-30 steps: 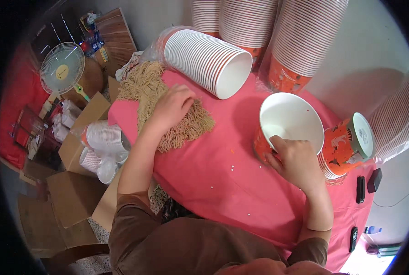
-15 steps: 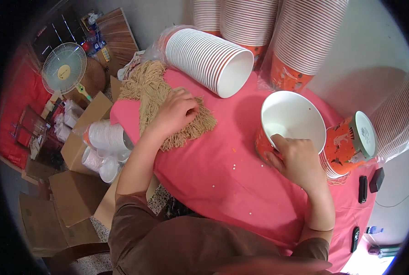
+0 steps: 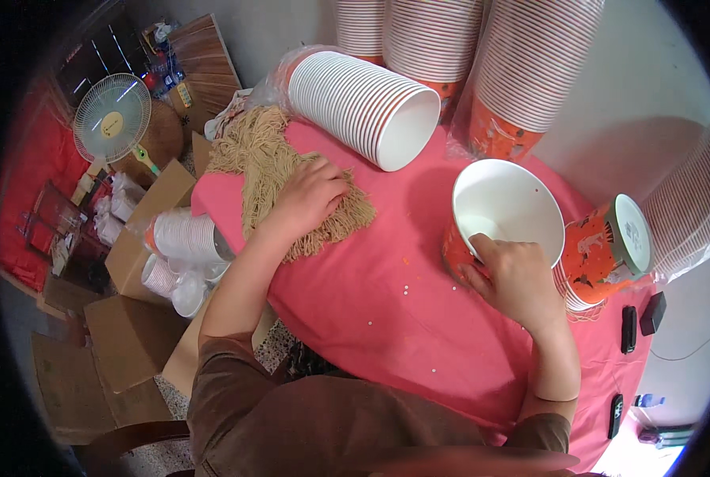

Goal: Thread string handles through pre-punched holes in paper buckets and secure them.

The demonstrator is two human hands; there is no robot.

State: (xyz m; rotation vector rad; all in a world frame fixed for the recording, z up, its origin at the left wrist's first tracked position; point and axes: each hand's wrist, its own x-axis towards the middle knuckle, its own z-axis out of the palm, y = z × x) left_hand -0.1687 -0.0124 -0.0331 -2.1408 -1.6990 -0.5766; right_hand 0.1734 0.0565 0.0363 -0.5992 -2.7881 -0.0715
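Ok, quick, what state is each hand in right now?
Left hand: on the tan string bundle, fingers slightly curled; cannot tell whether it grips any strands.
Right hand: closed on the paper bucket at its near rim.

A pale grey wall rises behind a round-edged table under a pink cloth. On the left, a fan stands near a wooden panel; below, speckled floor shows beside a dark chair. Bright light glares at lower right.

Brown short-sleeved shirt, bare fingers
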